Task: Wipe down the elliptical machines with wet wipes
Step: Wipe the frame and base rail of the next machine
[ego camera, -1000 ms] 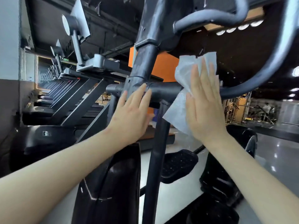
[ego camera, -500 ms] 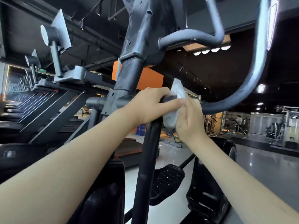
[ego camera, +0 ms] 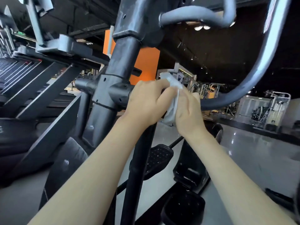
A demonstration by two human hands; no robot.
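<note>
Both hands sit close together on the same dark cross tube [ego camera: 121,95], each curled round it, the thumb of one touching the knuckles of the other; the left hand [ego camera: 146,101] grips the bare tube with its fingers hooked over the top, its thumb lying against the wet wipe [ego camera: 172,103]; the right hand [ego camera: 189,114] is wrapped round the tube with the wipe bunched beneath its palm and fingers, so that the white wipe shows only as a crumpled strip between the two hands and a small peak above the left forefinger. The tube juts from a bolted hub on the main post of the elliptical machine [ego camera: 125,51], which rises out of the top of the view; to the right of the right hand the tube runs on into a curved handlebar [ego camera: 246,85] that sweeps upward; below the left wrist a black upright arm [ego camera: 138,168] drops toward the bottom edge; a studded black pedal [ego camera: 158,157] lies just right of that arm, above the glossy grey floor [ego camera: 259,159]. A row of treadmills [ego camera: 34,73] recedes along the left side; an orange panel [ego camera: 146,62] stands behind the post.
</note>
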